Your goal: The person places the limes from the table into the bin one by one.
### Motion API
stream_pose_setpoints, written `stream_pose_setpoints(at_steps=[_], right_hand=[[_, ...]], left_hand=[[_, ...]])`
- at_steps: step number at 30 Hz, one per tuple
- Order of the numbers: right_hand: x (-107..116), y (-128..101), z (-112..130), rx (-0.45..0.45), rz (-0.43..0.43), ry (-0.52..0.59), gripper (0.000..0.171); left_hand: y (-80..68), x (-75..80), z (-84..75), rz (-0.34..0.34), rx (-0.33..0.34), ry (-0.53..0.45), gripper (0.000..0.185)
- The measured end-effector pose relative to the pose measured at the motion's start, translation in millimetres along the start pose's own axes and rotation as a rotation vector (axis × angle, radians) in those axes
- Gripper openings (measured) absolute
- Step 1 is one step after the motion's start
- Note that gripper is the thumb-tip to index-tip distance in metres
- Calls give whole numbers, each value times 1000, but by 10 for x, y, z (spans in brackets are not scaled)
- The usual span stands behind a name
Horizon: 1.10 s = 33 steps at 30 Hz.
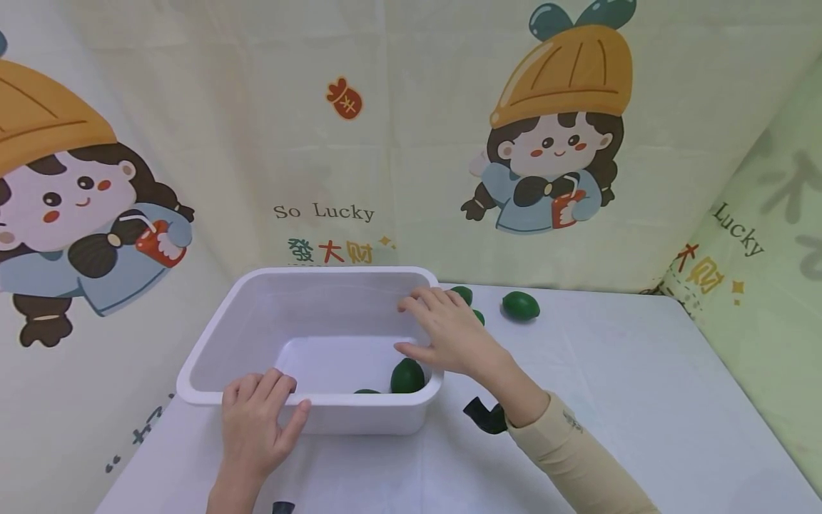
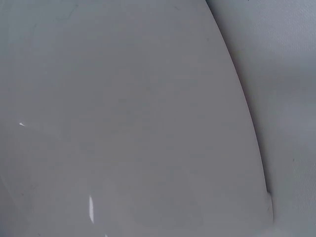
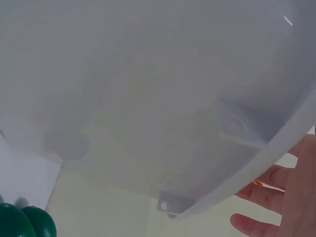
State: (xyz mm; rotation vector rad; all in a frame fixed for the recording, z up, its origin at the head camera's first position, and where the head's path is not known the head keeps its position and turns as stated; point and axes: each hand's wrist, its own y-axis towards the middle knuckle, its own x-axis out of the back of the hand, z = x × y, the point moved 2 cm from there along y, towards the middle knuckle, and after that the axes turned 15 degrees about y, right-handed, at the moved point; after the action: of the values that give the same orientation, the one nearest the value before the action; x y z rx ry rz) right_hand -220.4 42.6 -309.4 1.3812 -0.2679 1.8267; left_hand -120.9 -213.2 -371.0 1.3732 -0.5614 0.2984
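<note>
Well, tub (image 1: 359,421) prob. light, stiff; hold opp. rims (image 1: 359,399). L hand (image 1: 258,421) grips near rim; R hand (image 1: 451,332) spread wide, contact unclear.

The white plastic tub (image 1: 359,400) in front of me looks smooth and moulded, with a soft sheen; up close at my wrists its outer walls read as semi-gloss, catching a few small, sharp highlights. The dark lime (image 1: 407,376) inside it has a smooth, waxy shine, as does the lime (image 1: 521,306) lying outside. My right sleeve (image 1: 578,446) is matt cloth. The tablecloth (image 1: 610,400) looks matt and finely textured, and the printed backdrop (image 1: 417,157) is dull, lightly creased fabric.
</note>
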Motion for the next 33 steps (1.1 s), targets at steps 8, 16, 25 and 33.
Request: stream_pose_setpoints(at_steps=[8, 16, 25, 33], right_hand=[[25, -37, -50, -16, -24, -14, 46], [80, -96, -154, -60, -71, 4, 50], [147, -160, -297, -128, -97, 55, 53], [226, -210, -417, -178, -124, 81, 57]], left_hand=[[-17, -2, -1, -3, 3, -1, 50], [-31, -4, -7, -6, -1, 4, 50], [-34, -3, -11, 3, 1, 2, 51], [-34, -7, -13, 0, 0, 1, 51]])
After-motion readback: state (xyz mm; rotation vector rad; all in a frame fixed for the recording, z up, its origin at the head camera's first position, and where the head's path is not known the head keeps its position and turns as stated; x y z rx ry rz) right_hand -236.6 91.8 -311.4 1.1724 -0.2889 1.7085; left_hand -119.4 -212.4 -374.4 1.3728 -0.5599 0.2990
